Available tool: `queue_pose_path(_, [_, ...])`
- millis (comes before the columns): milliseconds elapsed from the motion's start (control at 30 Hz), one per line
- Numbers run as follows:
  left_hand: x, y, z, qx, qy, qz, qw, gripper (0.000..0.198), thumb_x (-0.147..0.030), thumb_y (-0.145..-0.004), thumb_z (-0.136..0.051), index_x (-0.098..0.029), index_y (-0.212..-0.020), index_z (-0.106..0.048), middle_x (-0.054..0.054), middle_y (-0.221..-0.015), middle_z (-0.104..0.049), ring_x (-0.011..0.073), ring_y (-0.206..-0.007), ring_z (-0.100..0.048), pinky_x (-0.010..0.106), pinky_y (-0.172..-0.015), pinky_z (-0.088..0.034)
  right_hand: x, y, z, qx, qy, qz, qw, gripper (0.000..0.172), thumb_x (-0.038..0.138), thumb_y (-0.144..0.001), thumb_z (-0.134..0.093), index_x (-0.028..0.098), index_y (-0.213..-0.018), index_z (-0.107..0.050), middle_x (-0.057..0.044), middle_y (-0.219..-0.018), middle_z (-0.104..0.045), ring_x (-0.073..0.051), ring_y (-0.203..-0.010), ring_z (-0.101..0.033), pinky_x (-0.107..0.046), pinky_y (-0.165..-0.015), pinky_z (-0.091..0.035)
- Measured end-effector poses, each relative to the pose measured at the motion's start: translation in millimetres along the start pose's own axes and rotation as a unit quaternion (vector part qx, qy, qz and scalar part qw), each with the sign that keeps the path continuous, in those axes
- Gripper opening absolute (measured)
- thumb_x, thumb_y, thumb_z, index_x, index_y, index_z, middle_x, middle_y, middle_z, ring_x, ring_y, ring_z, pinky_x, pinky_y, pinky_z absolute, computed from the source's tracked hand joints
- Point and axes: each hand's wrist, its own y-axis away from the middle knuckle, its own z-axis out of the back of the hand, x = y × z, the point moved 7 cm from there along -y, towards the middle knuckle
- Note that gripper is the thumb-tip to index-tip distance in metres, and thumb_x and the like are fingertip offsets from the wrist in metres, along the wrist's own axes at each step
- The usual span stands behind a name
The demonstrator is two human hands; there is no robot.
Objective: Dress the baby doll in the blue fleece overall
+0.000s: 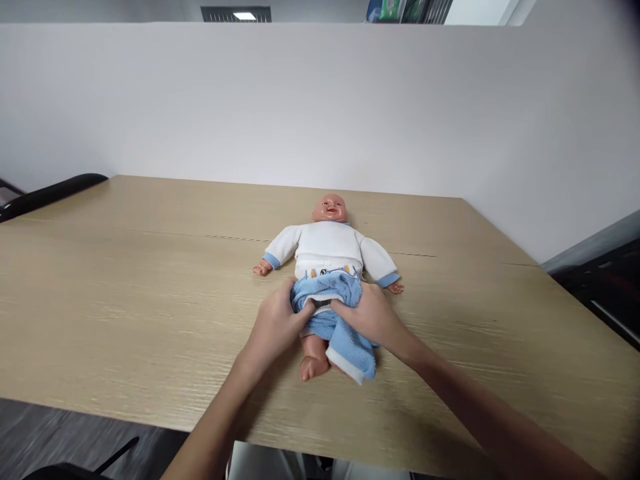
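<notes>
A baby doll [327,243] lies on its back on the table, head away from me, in a white long-sleeved top with blue cuffs. Blue terry doll pants [333,323] with white trim are bunched over its hips and upper legs. My left hand [277,320] grips the pants on the left side, its thumb at the white-edged opening. On the right side my right hand [370,313] pinches the same opening, thumb inward. One bare doll foot [314,367] shows below the cloth. A blue leg of the pants hangs over the other leg, whose foot is hidden.
The light wooden table [150,300] extends to a white wall [300,107] at the back. A black curved object [55,193] stands at the far left edge. Dark equipment [605,287] is beside the right edge. My lap shows below the front edge.
</notes>
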Motion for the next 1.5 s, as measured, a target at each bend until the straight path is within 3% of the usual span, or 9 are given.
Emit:
queue_pose_path(167, [-6,1,8.4,0.003,0.001,-0.002,1.000,0.019,-0.038,-0.091,-0.064,-0.021,-0.099,-0.061,0.002,-0.088,-0.071,0.0248,-0.083,-0.066,0.033,-0.072,-0.041,9,-11,13,0.047,-0.034,-0.010,0.998,0.023,0.034,-0.084,-0.070,0.022,-0.068,-0.059,-0.002,-0.072,-0.073,-0.020,-0.070,-0.065,-0.032,-0.068,-0.049])
queue_pose_path(367, [-11,54,13.1,0.064,0.126,0.025,0.990,0.022,-0.042,-0.096,-0.061,-0.022,-0.104,-0.063,0.002,-0.102,-0.073,0.0255,-0.099,-0.066,0.033,-0.085,-0.047,53,30,23,0.158,-0.046,0.011,0.986,0.027,0.031,-0.085,-0.070,0.022,-0.065,-0.054,0.004,-0.065,-0.063,-0.013,-0.060,-0.052,-0.027,-0.056,-0.039])
queue_pose_path(500, [7,83,5.1,0.102,0.148,0.067,0.981,0.029,-0.049,-0.099,-0.060,-0.022,-0.109,-0.065,0.002,-0.103,-0.073,0.0248,-0.097,-0.066,0.031,-0.083,-0.048,67,52,7,0.211,-0.041,0.023,0.976,0.023,0.031,-0.087,-0.071,0.021,-0.071,-0.060,0.004,-0.068,-0.067,-0.014,-0.064,-0.059,-0.026,-0.058,-0.036])
queue_pose_path(700, [36,88,-12.5,0.101,0.024,0.053,0.993,0.019,-0.038,-0.098,-0.057,-0.023,-0.105,-0.065,0.005,-0.102,-0.077,0.0304,-0.102,-0.068,0.040,-0.093,-0.045,52,55,-24,0.197,0.025,0.049,0.979,0.010,0.031,-0.090,-0.070,0.022,-0.091,-0.073,-0.004,-0.094,-0.080,-0.023,-0.087,-0.073,-0.032,-0.075,-0.043])
queue_pose_path(900, [36,86,-27.7,0.068,-0.016,-0.012,0.997,0.011,-0.030,-0.099,-0.056,-0.022,-0.105,-0.060,0.007,-0.107,-0.073,0.0334,-0.112,-0.061,0.052,-0.109,-0.035,32,65,-33,0.170,0.117,0.017,0.978,0.039,0.041,-0.092,-0.073,0.020,-0.124,-0.068,-0.017,-0.127,-0.075,-0.038,-0.114,-0.072,-0.047,-0.096,-0.051])
queue_pose_path(1033, [37,92,-35.1,0.048,0.068,-0.025,0.996,0.010,-0.030,-0.104,-0.050,-0.023,-0.109,-0.056,0.008,-0.112,-0.068,0.0312,-0.111,-0.059,0.049,-0.104,-0.040,29,65,-32,0.159,0.044,0.047,0.985,0.034,0.032,-0.089,-0.073,0.022,-0.122,-0.069,-0.012,-0.124,-0.077,-0.034,-0.113,-0.073,-0.044,-0.096,-0.052])
queue_pose_path(1233, [46,93,-26.9,-0.047,0.227,-0.032,0.972,0.039,-0.041,-0.112,-0.045,-0.021,-0.144,-0.039,0.013,-0.135,-0.062,0.0280,-0.128,-0.059,0.045,-0.112,-0.045,26,64,-28,0.125,-0.090,0.083,0.985,0.034,0.015,-0.081,-0.072,0.022,-0.114,-0.066,-0.004,-0.108,-0.078,-0.024,-0.092,-0.073,-0.035,-0.082,-0.053])
queue_pose_path(1400, [44,79,-13.0,-0.045,0.196,-0.026,0.979,0.037,-0.049,-0.111,-0.049,-0.021,-0.132,-0.056,0.013,-0.129,-0.068,0.0297,-0.121,-0.063,0.047,-0.109,-0.045,29,50,-21,0.106,-0.112,0.127,0.980,0.014,0.011,-0.083,-0.069,0.021,-0.092,-0.066,0.000,-0.092,-0.073,-0.019,-0.082,-0.067,-0.030,-0.075,-0.050])
queue_pose_path(1500, [34,67,2.3,-0.040,0.157,-0.056,0.985,0.035,-0.050,-0.109,-0.052,-0.020,-0.120,-0.065,0.012,-0.125,-0.069,0.0302,-0.120,-0.063,0.046,-0.109,-0.046,28,35,-14,0.126,-0.116,0.161,0.972,0.012,0.015,-0.084,-0.075,0.021,-0.091,-0.068,0.001,-0.092,-0.073,-0.019,-0.083,-0.067,-0.031,-0.079,-0.052])
